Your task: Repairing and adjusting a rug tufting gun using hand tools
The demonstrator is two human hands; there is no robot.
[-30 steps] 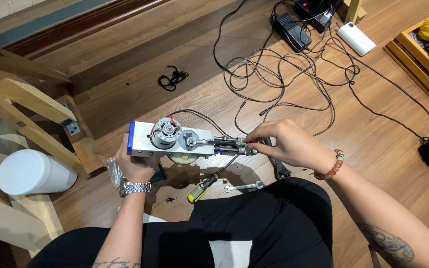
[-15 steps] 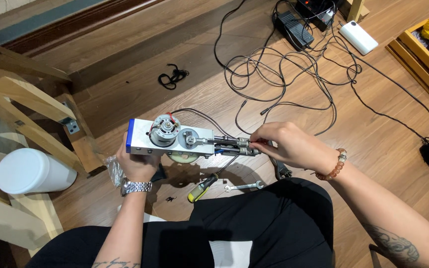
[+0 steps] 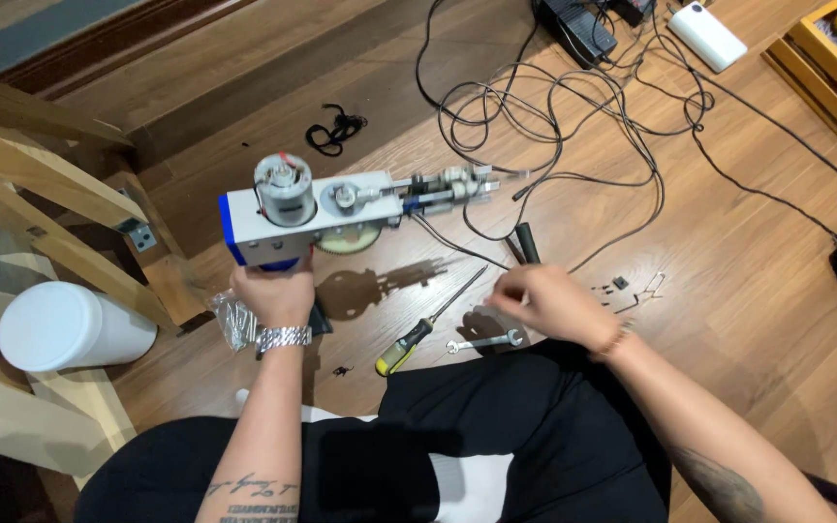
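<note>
L hand point(image 3: 271, 291) grips boxy metal motor assy point(image 3: 314, 215), R hand point(image 3: 546, 302) above spanner point(image 3: 484, 342)

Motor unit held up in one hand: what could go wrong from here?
1. Only the left hand holds the motor unit, at one end; the long shaft end overhangs, so it may tip or drop.
2. The right hand is low over the floor near the wrench and screwdriver; small loose parts nearby could scatter.

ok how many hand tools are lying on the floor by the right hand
2: a screwdriver with a yellow-and-black handle left of the right hand, and a small wrench just below it. More may be hidden under the hand.
</note>
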